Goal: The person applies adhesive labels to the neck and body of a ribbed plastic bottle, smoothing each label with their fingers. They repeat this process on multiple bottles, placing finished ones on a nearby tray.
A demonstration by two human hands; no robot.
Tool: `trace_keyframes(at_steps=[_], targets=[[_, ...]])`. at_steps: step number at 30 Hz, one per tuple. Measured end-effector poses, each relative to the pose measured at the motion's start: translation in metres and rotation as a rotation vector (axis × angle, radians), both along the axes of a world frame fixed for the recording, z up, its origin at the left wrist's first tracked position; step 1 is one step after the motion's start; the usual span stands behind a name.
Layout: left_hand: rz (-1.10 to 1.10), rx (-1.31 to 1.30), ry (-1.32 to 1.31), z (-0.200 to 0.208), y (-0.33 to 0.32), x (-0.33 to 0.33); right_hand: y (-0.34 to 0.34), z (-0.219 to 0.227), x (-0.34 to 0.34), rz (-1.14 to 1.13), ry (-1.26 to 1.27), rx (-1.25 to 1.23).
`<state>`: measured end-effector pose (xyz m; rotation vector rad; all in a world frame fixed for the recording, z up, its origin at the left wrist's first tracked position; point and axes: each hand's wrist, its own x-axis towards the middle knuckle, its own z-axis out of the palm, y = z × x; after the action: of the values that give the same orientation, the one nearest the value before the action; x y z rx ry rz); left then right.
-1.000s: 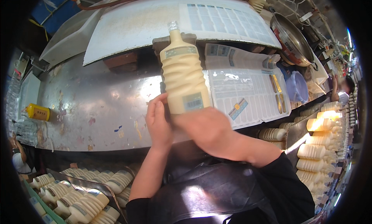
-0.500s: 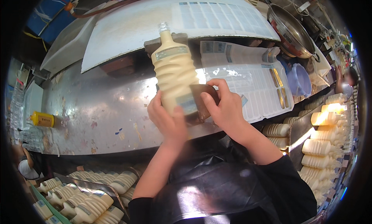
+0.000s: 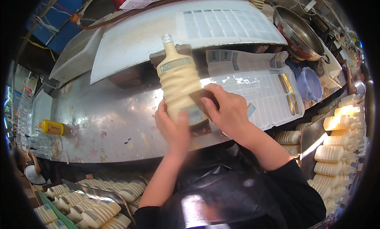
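Observation:
A cream bottle [image 3: 180, 80] with a wavy, ribbed body and a clear threaded neck lies with its neck pointing away from me, its shoulder by a grey block [image 3: 157, 58]. A blue-grey label [image 3: 194, 115] shows low on its body, and a similar band crosses its shoulder. My left hand [image 3: 173, 130] holds the bottle's lower left side, its thumb blurred over the front. In my right hand [image 3: 229, 108] a flat dark-brown piece [image 3: 199, 99] is pinched between thumb and fingers, pressed against the bottle's right side. Its exact kind I cannot make out.
Label sheets [image 3: 253, 90] lie right on the metal table [image 3: 107, 122], others on a white board [image 3: 134, 43] behind. A purple basin [image 3: 309, 84] and metal pan [image 3: 297, 29] stand right, a yellow bottle [image 3: 52, 128] left. Crated bottles [image 3: 99, 211] fill the lower left; more [image 3: 330, 153] line the right.
The brown piece has tilted and shifted slightly up and left against the bottle, with my right hand. My left hand still holds the bottle. The whole view has shifted a little.

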<state>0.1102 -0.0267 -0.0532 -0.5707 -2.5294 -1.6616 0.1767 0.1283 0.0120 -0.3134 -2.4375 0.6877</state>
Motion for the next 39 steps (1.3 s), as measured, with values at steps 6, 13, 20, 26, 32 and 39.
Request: trace_keyframes(at_steps=[6, 13, 20, 26, 32, 39], targets=[[-0.001, 0.075, -0.077, -0.004, -0.003, -0.006, 0.003, 0.013, -0.003, 0.110, 0.072, 0.184], [-0.007, 0.089, -0.085, 0.001, -0.001, -0.005, 0.002, 0.001, 0.018, 0.384, 0.285, 0.199], [-0.052, 0.396, -0.388, -0.001, -0.008, -0.013, -0.021, 0.015, 0.022, 0.377, 0.301, 0.272], [-0.121, 0.415, -0.443, -0.008, -0.024, -0.027, -0.052, 0.016, 0.018, 0.587, 0.021, 0.303], [-0.097, 0.051, -0.092, -0.016, -0.020, -0.006, -0.023, 0.022, 0.006, 0.089, -0.081, 0.031], [-0.242, 0.153, -0.070, -0.035, -0.024, -0.012, 0.038, -0.014, 0.018, -0.083, 0.102, -0.607]])
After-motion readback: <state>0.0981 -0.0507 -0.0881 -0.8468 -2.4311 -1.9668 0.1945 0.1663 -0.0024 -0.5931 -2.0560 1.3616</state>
